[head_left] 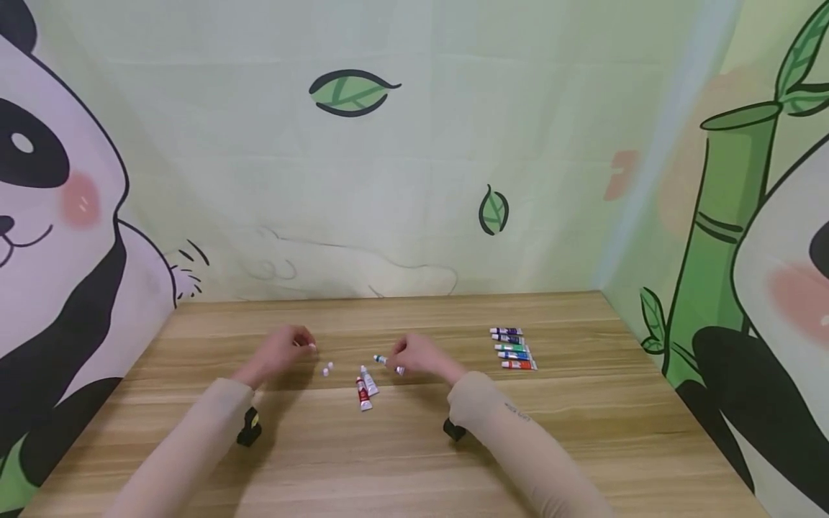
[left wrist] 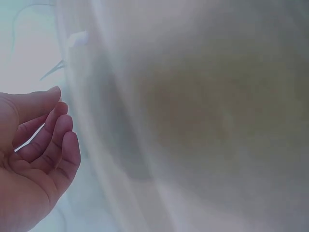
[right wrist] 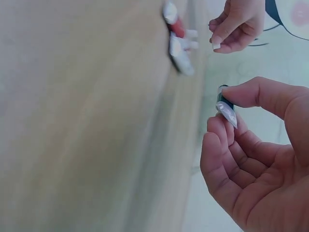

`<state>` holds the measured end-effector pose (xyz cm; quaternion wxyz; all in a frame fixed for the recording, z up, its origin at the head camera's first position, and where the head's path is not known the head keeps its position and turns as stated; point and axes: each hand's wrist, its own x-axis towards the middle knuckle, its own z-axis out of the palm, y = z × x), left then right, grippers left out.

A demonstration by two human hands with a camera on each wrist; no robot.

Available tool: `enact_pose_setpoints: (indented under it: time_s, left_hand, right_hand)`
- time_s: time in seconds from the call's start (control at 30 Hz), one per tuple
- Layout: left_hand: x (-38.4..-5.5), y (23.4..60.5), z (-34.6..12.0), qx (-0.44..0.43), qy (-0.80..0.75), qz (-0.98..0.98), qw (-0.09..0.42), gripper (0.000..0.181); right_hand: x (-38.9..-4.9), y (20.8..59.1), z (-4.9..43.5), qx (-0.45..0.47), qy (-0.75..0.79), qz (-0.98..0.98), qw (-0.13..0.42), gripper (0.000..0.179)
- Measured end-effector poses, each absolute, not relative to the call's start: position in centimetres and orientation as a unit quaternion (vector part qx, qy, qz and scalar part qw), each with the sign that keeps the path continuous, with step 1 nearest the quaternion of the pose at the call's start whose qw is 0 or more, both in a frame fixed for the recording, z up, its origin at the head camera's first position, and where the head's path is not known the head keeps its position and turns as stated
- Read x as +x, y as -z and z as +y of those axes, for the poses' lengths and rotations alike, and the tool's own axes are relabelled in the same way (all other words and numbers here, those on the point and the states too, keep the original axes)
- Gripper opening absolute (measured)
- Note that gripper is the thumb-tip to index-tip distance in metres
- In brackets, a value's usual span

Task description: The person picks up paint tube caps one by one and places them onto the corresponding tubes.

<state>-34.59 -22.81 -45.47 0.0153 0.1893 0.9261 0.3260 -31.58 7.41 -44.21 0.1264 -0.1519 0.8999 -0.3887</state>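
My right hand (head_left: 417, 354) pinches a small paint tube (right wrist: 226, 108) between thumb and fingers, with its flat silver end and a dark teal band showing in the right wrist view. In the head view that tube points left, toward my other hand. My left hand (head_left: 285, 349) is over the table's left part, thumb and fingertips together on a small white cap (right wrist: 216, 46). Two more white caps (head_left: 327, 369) lie on the wood between my hands. Nearer to me, a red paint tube (head_left: 363, 394) and a whitish paint tube (head_left: 369, 380) lie side by side.
A row of several paint tubes (head_left: 514, 350) in purple, dark blue, green, blue and orange-red lies on the right of the wooden table (head_left: 583, 432). Behind it hangs a printed panda-and-bamboo backdrop (head_left: 414, 180). Black wrist cameras sit under both sleeves.
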Motion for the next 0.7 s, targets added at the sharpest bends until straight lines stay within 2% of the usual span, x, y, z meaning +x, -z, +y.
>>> enact_pose_setpoints:
  time_s: [0.2,0.5,0.7]
  left_hand:
    - [-35.1,43.6,-22.9,0.201,-0.321,0.925,-0.019,0.012]
    - [-34.6,41.8,-22.3,0.184,-0.338,0.923,-0.006,0.020]
    - [-33.7,39.8,-21.3,0.184,-0.361,0.914,-0.019,0.024]
  right_hand:
    - [-32.4,42.6,8.2,-0.146,0.384,0.907,0.094,0.009]
    - [-32.6,41.0,9.3,-0.150,0.398,0.901,0.084,0.012]
    - [-32.2,39.4,10.4,-0.158,0.448,0.876,0.079,0.013]
